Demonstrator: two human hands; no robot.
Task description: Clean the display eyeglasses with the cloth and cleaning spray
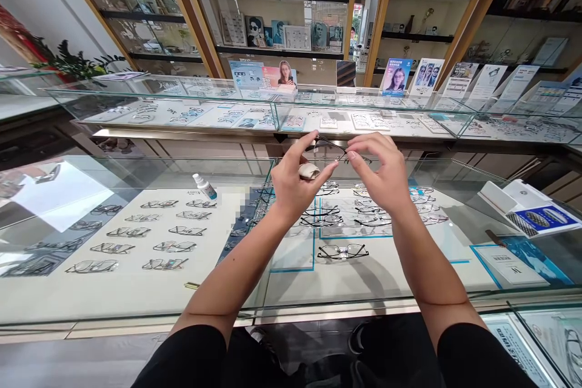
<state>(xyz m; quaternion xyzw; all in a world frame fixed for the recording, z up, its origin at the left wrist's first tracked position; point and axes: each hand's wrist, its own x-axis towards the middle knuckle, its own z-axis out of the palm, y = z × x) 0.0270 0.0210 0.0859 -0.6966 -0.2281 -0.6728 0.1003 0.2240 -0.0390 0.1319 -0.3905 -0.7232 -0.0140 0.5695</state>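
Both hands hold a pair of dark-rimmed eyeglasses [334, 144] up above the glass display case. My left hand [295, 173] pinches one side between thumb and index finger, and a pale cloth [309, 171] is tucked in its curled fingers. At the other side, my right hand [379, 170] has its thumb and fingertips closed on the frame. Part of the glasses is hidden behind the fingers. Below, inside the case, a single pair of eyeglasses [343, 251] lies in front of several rows of others.
A white spray bottle [204, 186] stands left on the glass top. Rows of eyeglasses [174, 247] lie under the left glass. To the right are an opened white box [530, 209] and a leaflet [509, 264]. Another glass case [273, 112] runs across behind.
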